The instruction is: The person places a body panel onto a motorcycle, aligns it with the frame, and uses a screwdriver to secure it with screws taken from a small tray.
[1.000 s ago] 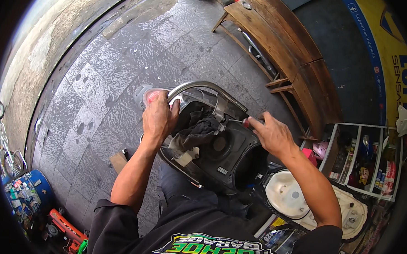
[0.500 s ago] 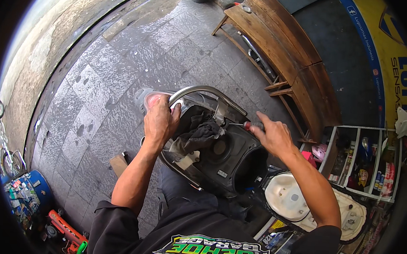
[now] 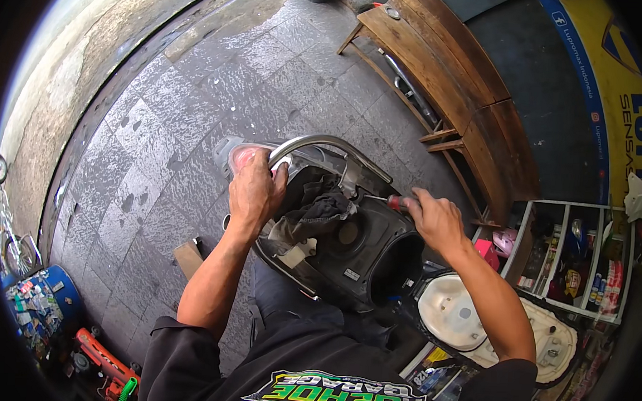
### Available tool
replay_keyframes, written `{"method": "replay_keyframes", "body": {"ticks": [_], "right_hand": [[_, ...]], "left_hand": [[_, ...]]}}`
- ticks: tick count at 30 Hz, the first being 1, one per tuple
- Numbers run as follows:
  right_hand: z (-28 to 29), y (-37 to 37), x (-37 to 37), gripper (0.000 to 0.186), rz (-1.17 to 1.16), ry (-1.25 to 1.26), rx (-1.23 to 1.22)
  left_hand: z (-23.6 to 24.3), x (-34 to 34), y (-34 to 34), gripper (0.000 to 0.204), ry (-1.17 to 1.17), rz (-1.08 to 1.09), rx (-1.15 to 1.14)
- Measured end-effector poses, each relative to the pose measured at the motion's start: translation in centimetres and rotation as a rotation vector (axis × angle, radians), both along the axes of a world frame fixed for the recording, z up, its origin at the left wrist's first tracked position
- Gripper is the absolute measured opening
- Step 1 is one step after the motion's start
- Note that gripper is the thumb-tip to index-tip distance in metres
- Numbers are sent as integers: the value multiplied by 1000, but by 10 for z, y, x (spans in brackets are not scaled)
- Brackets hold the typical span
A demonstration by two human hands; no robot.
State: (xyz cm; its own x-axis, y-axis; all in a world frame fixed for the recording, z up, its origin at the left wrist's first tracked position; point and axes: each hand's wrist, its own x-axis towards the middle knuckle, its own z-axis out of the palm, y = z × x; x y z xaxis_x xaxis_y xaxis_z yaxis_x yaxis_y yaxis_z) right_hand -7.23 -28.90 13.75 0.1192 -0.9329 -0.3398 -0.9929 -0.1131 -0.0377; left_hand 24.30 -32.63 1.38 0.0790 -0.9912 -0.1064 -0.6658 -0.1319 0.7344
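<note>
The rear of a scooter lies before me, with its black under-seat compartment (image 3: 358, 256) exposed. My left hand (image 3: 255, 190) is closed on the silver grab rail (image 3: 338, 144) at its rear end, beside the red and clear tail light (image 3: 244, 158). In my right hand (image 3: 438, 221) is a screwdriver (image 3: 395, 202) with a red handle. Its thin shaft points left toward the rail's bracket (image 3: 349, 182); the fingers partly hide the handle, and I cannot tell whether the tip touches. A dark crumpled rag (image 3: 313, 216) rests over the compartment between my hands.
The upturned seat (image 3: 456, 310) extends right under my right forearm. Beyond stand a wooden bench (image 3: 441, 69) and a shelf rack (image 3: 558, 261) of bottles. A blue drum (image 3: 62, 297) and a red floor jack (image 3: 106, 356) stand lower left. A small wooden block (image 3: 187, 258) lies near my left forearm.
My right hand has shifted slightly right and nearer, and its fingers sit differently on the screwdriver handle. My left hand keeps its hold on the grab rail.
</note>
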Motion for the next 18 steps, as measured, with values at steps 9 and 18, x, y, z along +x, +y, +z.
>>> {"method": "replay_keyframes", "body": {"ticks": [9,18], "right_hand": [[-6,0,3,35,130,-74,-79],[-5,-3,7,37,117,-35,-93]], "left_hand": [[-4,0,0,32,-24,0,-48],[-2,1,1,32,-25,-1,-6]]}}
